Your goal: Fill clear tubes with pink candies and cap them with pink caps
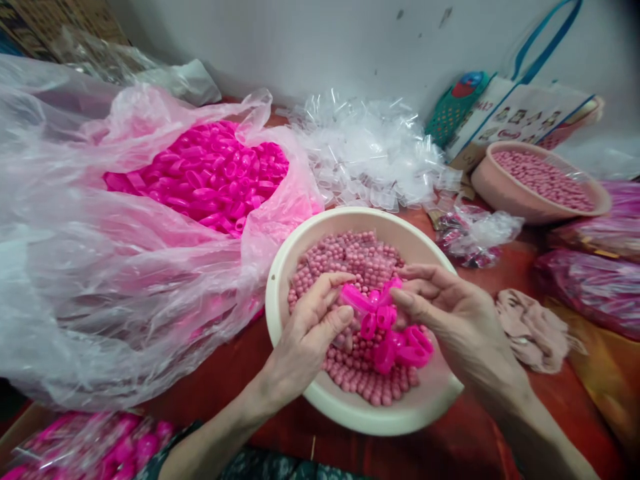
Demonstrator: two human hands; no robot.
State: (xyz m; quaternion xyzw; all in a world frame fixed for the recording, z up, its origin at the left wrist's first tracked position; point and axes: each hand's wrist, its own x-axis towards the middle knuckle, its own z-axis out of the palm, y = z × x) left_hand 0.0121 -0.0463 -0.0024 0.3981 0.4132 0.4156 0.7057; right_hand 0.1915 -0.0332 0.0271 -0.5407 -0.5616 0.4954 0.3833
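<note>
Over a cream bowl (300, 280) filled with small dusty-pink beads (365, 257), two bare hands are seen from above, with bright pink plastic pieces (387, 327) gathered between them. The left hand (310, 327) is curled, its thumb and fingertips drawn together on the left end of the pieces. The right hand (450, 313) is laid flatter, its fingers side by side and pressed against the right side of the pieces, so that the cluster is held between both hands just above the beads. The bowl is set on a red tabletop (470, 433). To its left, a large clear plastic bag (100, 267) is spread open, and a heap of the same bright pink parts (210, 173) is seen inside it. Behind the bowl, a pile of small clear plastic bits (365, 147) lies near the wall. At the far right, a second bowl (505, 193) of pink beads is placed, with a printed carrier bag (525, 113) behind it. A crumpled beige cloth (530, 327) lies just right of the right hand, and filled bags (595, 287) are stacked beyond it.
</note>
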